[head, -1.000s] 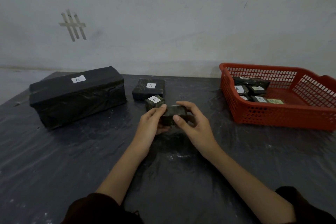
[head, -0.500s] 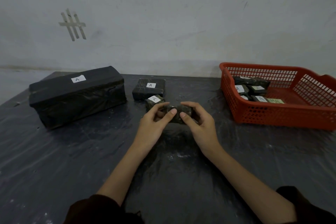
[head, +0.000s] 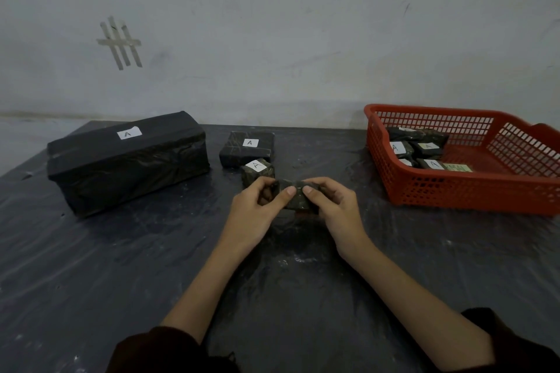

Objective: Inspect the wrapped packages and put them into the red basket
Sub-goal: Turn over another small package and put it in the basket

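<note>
A small dark wrapped package (head: 295, 198) is held just above the table's middle between both hands. My left hand (head: 254, 212) grips its left end, thumb on top. My right hand (head: 331, 209) grips the right end, thumb pressed beside the left thumb. Just behind the hands sits a small package (head: 258, 171) with a white "A" label, and behind that a flat square package (head: 248, 147). A large black wrapped box (head: 127, 160) lies at the left. The red basket (head: 466, 191) stands at the right with several labelled packages (head: 419, 147) inside.
The table (head: 121, 266) is covered in dark crinkled plastic sheet. A pale wall with tape marks (head: 119, 42) rises right behind the table's far edge. The basket's right half shows bare red floor.
The held package has been turned between my hands, which came closer together. My thumbs now meet on its top. The other packages have not moved.
</note>
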`<state>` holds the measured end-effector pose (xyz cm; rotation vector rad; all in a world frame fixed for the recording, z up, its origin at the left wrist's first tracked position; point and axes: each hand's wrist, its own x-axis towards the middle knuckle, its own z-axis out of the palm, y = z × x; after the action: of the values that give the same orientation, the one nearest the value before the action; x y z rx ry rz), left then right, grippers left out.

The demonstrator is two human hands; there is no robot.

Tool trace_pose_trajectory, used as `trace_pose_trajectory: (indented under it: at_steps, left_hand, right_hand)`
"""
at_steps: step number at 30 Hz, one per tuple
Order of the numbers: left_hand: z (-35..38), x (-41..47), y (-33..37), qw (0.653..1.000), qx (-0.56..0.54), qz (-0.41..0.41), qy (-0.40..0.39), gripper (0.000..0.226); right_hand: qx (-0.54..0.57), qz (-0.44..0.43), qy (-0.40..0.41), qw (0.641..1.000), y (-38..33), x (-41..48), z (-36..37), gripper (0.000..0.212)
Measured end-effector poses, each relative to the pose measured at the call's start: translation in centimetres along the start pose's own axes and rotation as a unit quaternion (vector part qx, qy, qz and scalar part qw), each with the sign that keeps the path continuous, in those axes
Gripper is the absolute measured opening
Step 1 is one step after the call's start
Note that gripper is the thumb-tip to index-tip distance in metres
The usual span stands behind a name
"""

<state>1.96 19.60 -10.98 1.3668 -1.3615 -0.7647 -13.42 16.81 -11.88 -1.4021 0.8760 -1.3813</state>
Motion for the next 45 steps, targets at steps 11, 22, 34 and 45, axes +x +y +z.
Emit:
trace_pose_trajectory:
  at_steps: [11, 22, 34, 45]
  left_hand:
    - [0.0, -0.1, 0.4, 0.998, -0.032, -0.052, 0.020, 0.030]
    - [0.3, -0.6, 0.9, 0.997, 0.062, -0.013, -0.037, 0.038]
    - [-0.1, -0.3, 0.8, 0.998, -0.003, -0.062, -0.018, 0.031]
    - [-0.1, -0.6, 1.2, 0.999, -0.020, -0.026, 0.011, 0.025]
  right_hand:
    - [-0.035, 0.002, -0.027, 0.999, 0.0, 0.0, 0.0, 0.012]
    - [-0.014, 0.071, 0.070, 0.995, -0.6, 0.2, -0.1, 0.039]
    - [-0.025, -0.006, -0.020, 0.999, -0.5, 0.0, 0.1, 0.010]
    - [0.025, 0.037, -0.041, 0.998, -0.7, 0.2, 0.1, 0.012]
